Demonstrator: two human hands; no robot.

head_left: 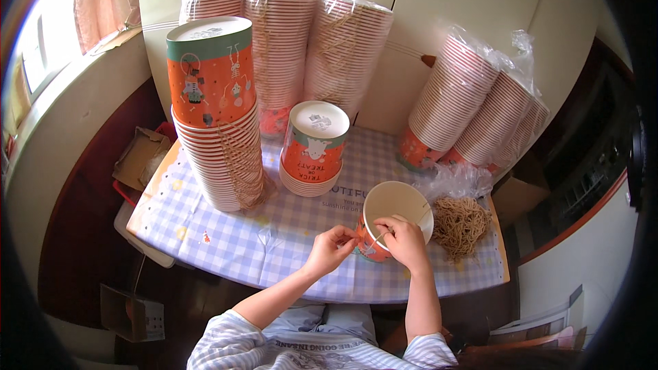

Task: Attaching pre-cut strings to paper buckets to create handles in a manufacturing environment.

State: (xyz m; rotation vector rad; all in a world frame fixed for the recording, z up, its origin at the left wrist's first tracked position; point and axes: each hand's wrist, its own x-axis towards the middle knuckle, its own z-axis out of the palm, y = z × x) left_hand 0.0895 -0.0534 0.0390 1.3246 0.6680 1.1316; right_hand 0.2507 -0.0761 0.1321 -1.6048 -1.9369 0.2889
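Head view: open cup (396,200), lower right of centre, on desk (274,240)
Left hand (330,249): pinched at cup's side, grip unclear
Right hand (403,241): closed fingertips pinching twine (378,239)

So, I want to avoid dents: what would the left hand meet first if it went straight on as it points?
The left hand would first meet the orange outer wall of the open paper bucket. It seems right up against that wall, though depth makes actual contact hard to tell.

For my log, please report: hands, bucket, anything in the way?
Left hand at left wall of upright bucket, grip unclear. Right hand pinching cord at near rim. Cord heap at bucket's right, apart from hands.
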